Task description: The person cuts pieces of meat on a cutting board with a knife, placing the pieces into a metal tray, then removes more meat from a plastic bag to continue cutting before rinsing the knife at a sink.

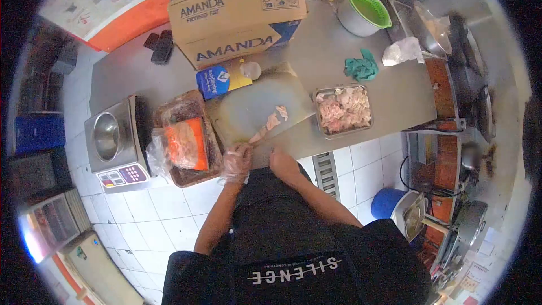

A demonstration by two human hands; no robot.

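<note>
A strip of pale pink meat (270, 125) lies slantwise on the cutting board (243, 110), in the centre of the frame. The left hand (237, 162), in a clear plastic glove, is at the strip's lower end, by the near edge of the desk (313, 34). Its fingers point up the frame, but whether they grip the meat or how far open they are, I cannot tell. The bare right hand (284, 165) is just beside it to the right, fingers curled; I cannot tell if it has hold of anything.

Right of the board, a metal tray (372, 114) holds a heap of meat pieces (343, 109). Above the tray lie a green cloth (361, 66) and, to its right, a white plastic bag (401, 52). A green colander (370, 9) sits in a white tub (353, 21) at the upper right.

At the board's upper left is a blue and yellow packet (218, 83), in front of a large cardboard box (240, 17). To the left, a brown tray (180, 103) holds an orange package (187, 144) and clear plastic. Further left, a metal bowl (106, 135) rests on a scale (125, 175).
</note>
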